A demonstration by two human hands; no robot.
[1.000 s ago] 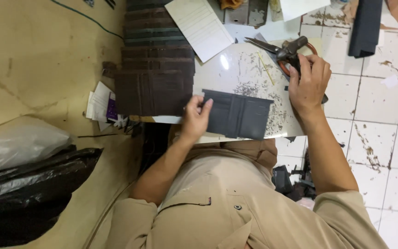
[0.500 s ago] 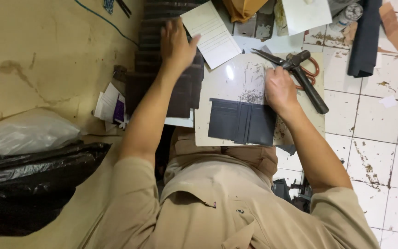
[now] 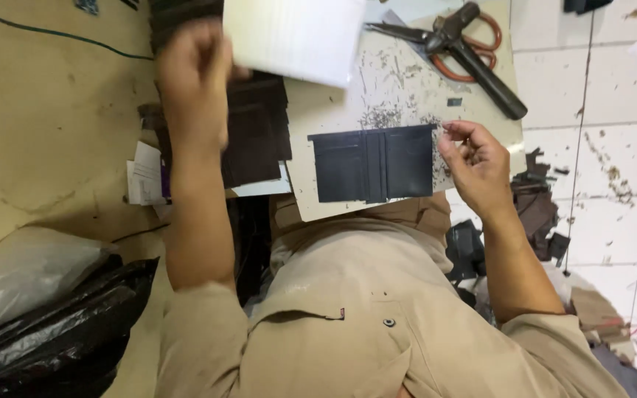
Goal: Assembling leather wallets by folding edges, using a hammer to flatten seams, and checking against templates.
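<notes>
Centrally, an unfolded dark wallet (image 3: 374,163) lies flat on the pale tabletop (image 3: 407,81). Right hand (image 3: 477,166), fingers loosely curled and holding nothing, touches its right edge. Left hand (image 3: 193,81), upper left, pinches a white sheet (image 3: 296,37). Scissors (image 3: 458,44) lie upper right.

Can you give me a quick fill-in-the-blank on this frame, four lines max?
1. The left hand holds a sheet of ____ paper.
2. The dark wallet lies ____ on the board.
3. The scissors have ____ handles.
4. The right hand touches the wallet's ____ edge.

Missing words: white; open; orange; right
</notes>
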